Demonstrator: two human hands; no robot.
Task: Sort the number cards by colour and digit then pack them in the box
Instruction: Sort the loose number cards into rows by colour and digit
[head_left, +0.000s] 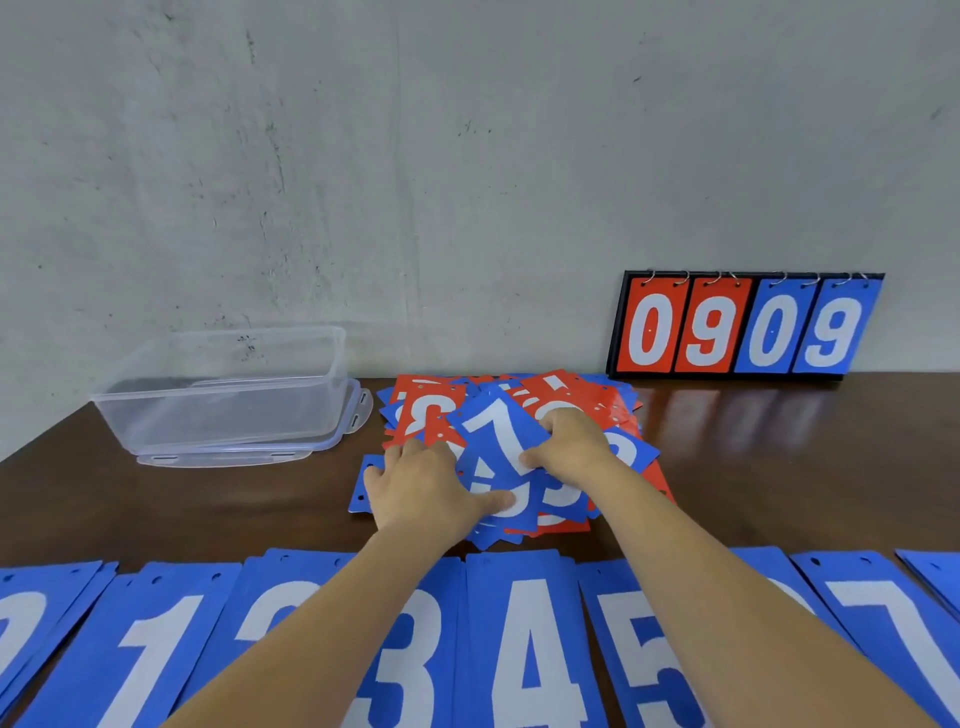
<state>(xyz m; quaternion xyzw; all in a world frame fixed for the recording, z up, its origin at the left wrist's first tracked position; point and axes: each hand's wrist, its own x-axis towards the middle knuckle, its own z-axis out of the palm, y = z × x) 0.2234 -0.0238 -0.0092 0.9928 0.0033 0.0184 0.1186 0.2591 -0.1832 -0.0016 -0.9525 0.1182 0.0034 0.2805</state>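
Note:
A mixed heap of red and blue number cards (582, 400) lies in the middle of the brown table. On top is a blue 7 card (498, 421); my right hand (571, 441) pinches its right edge. My left hand (421, 488) lies flat on the heap's left side, fingers spread, thumb on a blue card. Along the near edge runs a row of sorted blue cards: a 1 (150, 654), a 4 (535, 654) and a 7 (904, 639) among them, partly hidden by my forearms. A clear plastic box (228, 389) stands at the back left.
The box sits on its clear lid (223, 457). A flip scoreboard (743, 327) reading 0909, two red and two blue digits, leans against the grey wall at the back right. Bare table shows between the heap and the near row.

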